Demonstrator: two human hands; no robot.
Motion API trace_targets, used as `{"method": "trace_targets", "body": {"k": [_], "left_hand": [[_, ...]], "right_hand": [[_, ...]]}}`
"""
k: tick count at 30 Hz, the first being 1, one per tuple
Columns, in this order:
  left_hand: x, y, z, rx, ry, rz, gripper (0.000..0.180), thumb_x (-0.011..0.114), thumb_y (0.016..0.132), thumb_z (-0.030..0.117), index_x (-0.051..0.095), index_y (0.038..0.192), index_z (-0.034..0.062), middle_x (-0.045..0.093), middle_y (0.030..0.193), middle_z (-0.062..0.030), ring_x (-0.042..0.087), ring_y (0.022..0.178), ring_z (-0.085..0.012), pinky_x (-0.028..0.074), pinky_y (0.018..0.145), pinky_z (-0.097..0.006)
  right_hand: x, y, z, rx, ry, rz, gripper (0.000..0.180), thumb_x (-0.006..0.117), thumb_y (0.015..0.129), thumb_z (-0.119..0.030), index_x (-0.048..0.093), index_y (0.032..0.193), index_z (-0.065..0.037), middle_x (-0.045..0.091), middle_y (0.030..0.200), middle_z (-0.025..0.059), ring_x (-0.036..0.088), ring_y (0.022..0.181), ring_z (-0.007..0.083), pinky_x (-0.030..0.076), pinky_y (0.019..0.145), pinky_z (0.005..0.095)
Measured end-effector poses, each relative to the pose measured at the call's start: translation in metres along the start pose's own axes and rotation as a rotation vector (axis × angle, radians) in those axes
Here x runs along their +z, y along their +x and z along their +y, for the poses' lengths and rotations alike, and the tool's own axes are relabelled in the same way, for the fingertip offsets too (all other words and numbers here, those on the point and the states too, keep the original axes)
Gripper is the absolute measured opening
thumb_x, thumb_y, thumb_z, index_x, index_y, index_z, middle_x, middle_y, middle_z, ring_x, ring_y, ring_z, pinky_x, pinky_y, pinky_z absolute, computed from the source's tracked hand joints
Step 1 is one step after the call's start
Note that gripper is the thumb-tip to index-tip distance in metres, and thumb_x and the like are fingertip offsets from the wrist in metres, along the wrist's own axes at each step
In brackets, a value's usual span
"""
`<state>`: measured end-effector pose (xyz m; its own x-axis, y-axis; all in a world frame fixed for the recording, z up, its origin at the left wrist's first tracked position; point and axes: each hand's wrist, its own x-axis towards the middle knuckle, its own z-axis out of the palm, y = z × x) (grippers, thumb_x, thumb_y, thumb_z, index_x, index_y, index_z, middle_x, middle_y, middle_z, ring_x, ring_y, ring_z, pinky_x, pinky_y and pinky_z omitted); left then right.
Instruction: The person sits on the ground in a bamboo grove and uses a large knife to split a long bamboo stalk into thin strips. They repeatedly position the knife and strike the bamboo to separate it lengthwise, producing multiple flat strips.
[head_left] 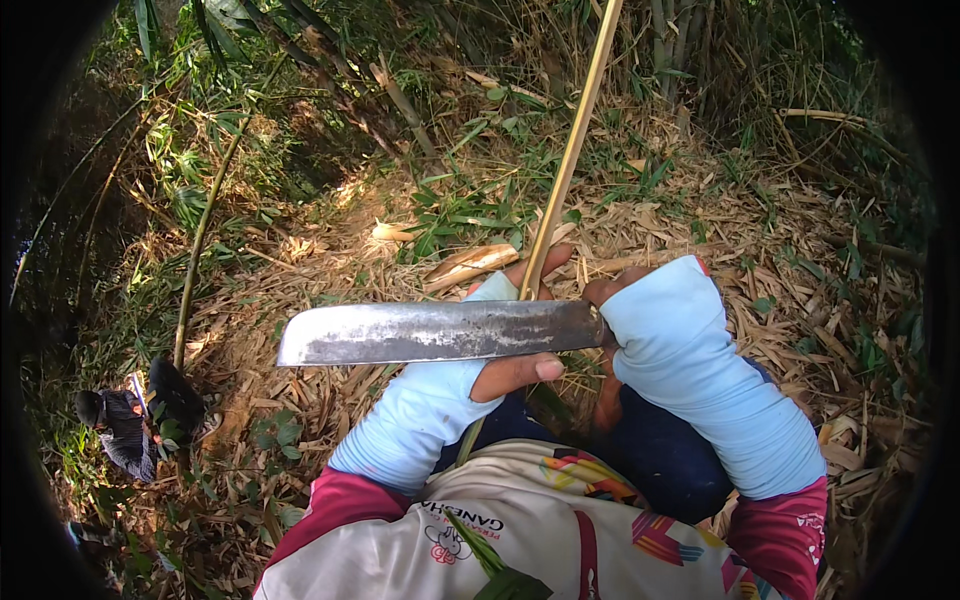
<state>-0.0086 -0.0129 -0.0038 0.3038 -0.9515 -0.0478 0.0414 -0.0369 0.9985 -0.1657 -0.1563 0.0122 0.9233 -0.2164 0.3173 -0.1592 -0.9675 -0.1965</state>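
Note:
My right hand (640, 298), in a pale blue sleeve that reaches over the knuckles, is closed round the handle of a machete (430, 331). The handle itself is mostly hidden. Its broad, dark-stained steel blade points left and lies across the front of my left hand (505, 378). A long, thin bamboo strip (566, 165) rises from the left hand toward the top of the view. Fingers of that hand curl behind the strip, and its thumb shows below the blade. Blade and strip cross close together; whether they touch I cannot tell.
Dry bamboo leaves and husks (780, 250) cover the ground. Cut bamboo pieces (468, 266) lie just beyond the blade. At lower left another person (128, 432) in dark clothes is beside a slanting bamboo pole (205, 225). Bamboo stems (675, 50) stand at the back.

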Motion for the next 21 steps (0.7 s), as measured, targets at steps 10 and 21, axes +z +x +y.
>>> {"method": "trace_targets", "body": {"k": [10,21], "left_hand": [[0.006,-0.008,0.009,-0.014,0.018,0.022,0.112,0.089,0.061,0.060,0.043,0.144,0.0009,0.056,0.110,-0.0010,0.052,0.102,-0.0117,0.043,0.094,-0.028],[0.004,-0.009,0.006,0.002,0.063,0.020,0.106,0.088,0.063,0.059,0.046,0.142,0.0014,0.053,0.130,-0.0051,0.051,0.112,-0.0145,0.042,0.100,-0.032]], "right_hand": [[-0.005,-0.003,-0.003,0.003,-0.007,0.031,0.015,0.064,0.072,-0.013,0.064,0.087,-0.013,0.059,0.065,0.0054,0.064,0.062,0.0251,0.047,0.054,0.0397],[-0.006,-0.004,-0.004,0.014,-0.021,0.027,0.016,0.063,0.074,-0.014,0.063,0.089,-0.013,0.059,0.065,0.0052,0.064,0.061,0.0245,0.046,0.053,0.0403]]}}
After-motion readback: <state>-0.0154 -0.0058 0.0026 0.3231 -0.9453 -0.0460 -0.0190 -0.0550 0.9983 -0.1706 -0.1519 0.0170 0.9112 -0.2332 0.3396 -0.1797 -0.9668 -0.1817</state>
